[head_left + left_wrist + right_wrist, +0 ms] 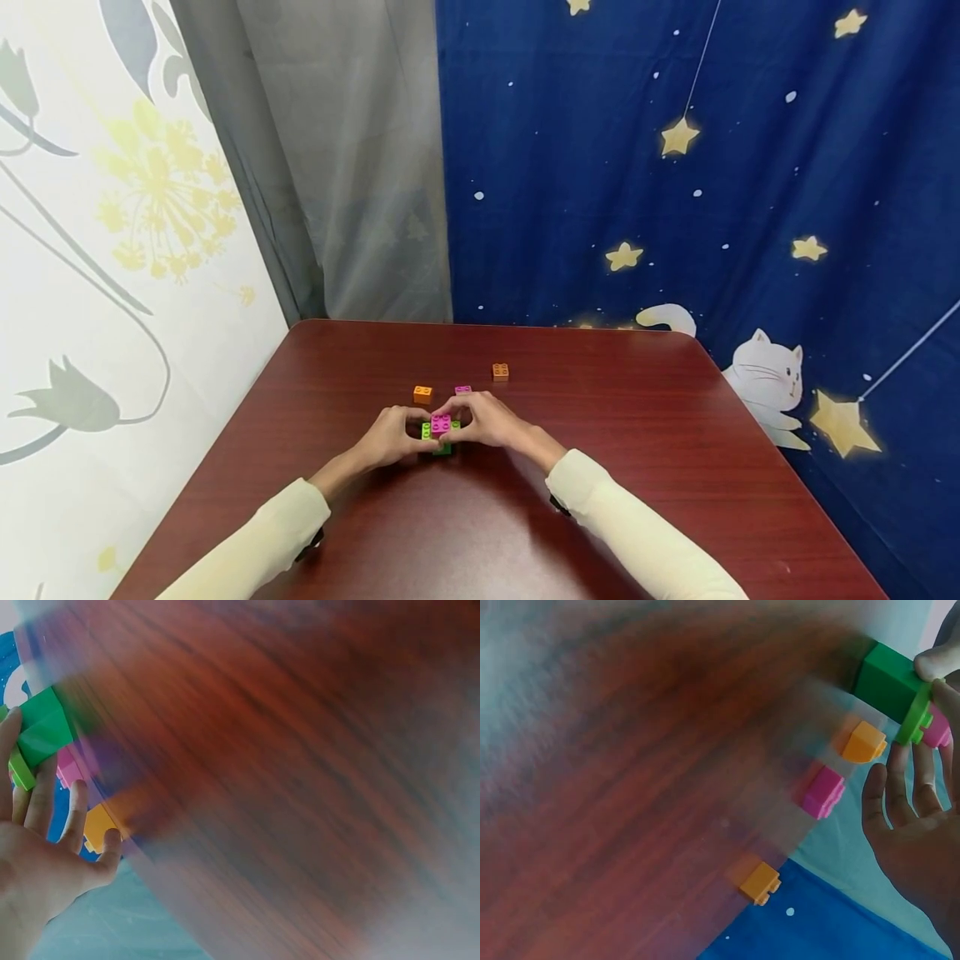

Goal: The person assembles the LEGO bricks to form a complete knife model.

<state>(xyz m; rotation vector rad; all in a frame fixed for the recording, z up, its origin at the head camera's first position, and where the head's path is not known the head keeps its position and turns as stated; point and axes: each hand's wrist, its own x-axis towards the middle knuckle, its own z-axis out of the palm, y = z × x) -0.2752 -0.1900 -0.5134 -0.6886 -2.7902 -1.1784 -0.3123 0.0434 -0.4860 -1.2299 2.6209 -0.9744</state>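
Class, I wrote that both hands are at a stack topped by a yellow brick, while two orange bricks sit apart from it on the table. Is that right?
Not quite: the top brick is pink, not yellow, as the head view shows. The left hand and right hand are at the stack, and two orange bricks sit apart from it on the table.

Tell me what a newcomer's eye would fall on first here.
Probably the dark blue curtain with yellow stars, filling much of the head view beyond the table. Next, perhaps, the pink and green block stack between the left hand and right hand, with an orange block, a pink block and another orange block farther back.
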